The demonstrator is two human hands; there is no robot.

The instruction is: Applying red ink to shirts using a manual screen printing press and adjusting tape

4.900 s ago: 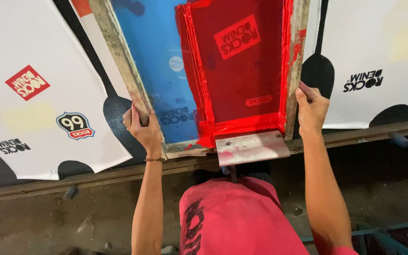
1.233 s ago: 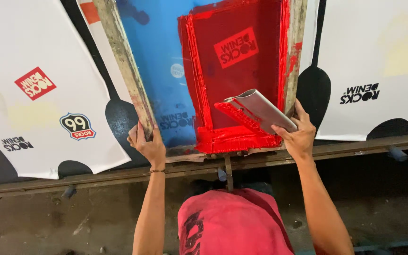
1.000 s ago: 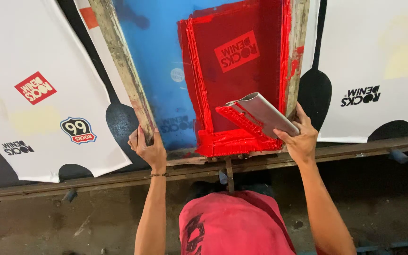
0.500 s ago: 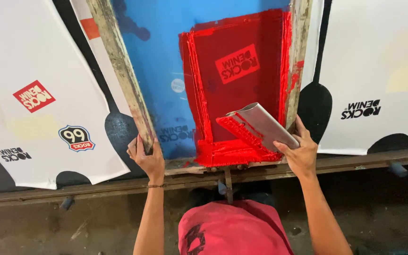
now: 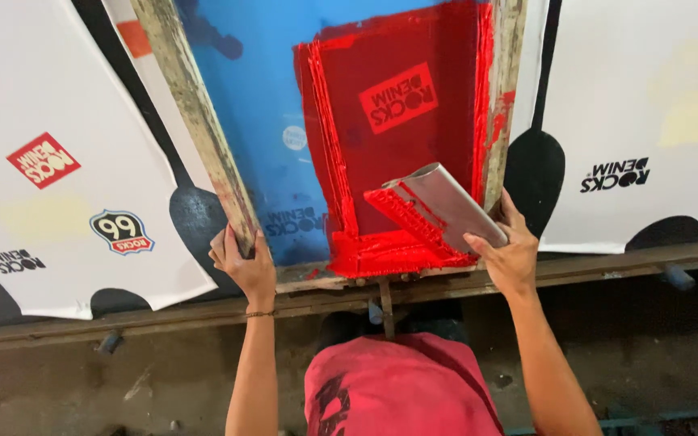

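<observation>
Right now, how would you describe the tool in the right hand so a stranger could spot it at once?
Start at the wooden-framed printing screen in the middle, blue mesh with a red ink patch. At the patch's near right corner, the right hand grips a squeegee, tilted, with its blade in the ink. It is the only grey metal bar there, with a red-smeared edge; the left hand holds just the frame.

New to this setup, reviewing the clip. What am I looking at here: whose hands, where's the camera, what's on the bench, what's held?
One camera, worn on the person's head, looks down over a red shirt. No machine: two bare hands. The left hand grips the wooden frame of a printing screen with blue mesh. The right hand holds a metal-handled squeegee, tilted, over red ink near the screen's lower edge. White printed garments lie on boards either side, along a wooden rail.
</observation>
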